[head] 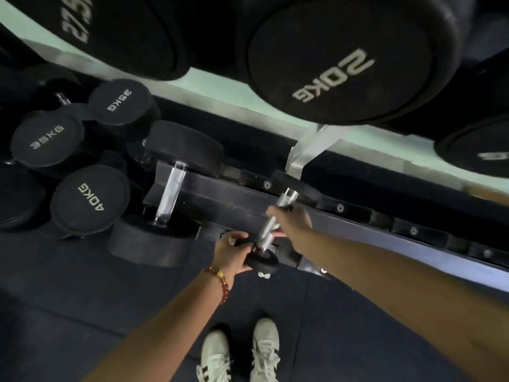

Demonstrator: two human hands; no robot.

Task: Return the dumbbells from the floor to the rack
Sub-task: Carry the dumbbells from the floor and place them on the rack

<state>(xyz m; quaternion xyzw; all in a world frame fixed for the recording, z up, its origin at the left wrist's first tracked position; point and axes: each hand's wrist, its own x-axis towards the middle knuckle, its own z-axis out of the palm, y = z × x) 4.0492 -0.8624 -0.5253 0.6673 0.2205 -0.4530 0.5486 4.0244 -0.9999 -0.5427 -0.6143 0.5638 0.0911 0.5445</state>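
A small black dumbbell (pixel 271 226) with a chrome handle lies across the lowest rack rail (pixel 358 213), its far head under the pale upright. My right hand (pixel 292 227) is wrapped round the handle. My left hand (pixel 232 253) grips the near head, which hangs off the rail's front edge. Left of it a bigger dumbbell (pixel 170 194) rests on the same rail. Dumbbells marked 40KG (pixel 89 199) and 35KG (pixel 48 139) lie further left; whether they sit on the floor or on the rack I cannot tell.
A higher pale green shelf (pixel 220 89) carries big dumbbells, one marked 20KG (pixel 338 70), looming over the lower rail. Empty black cradles (pixel 413 231) run along the rail to the right. My white shoes (pixel 239 354) stand on dark rubber flooring.
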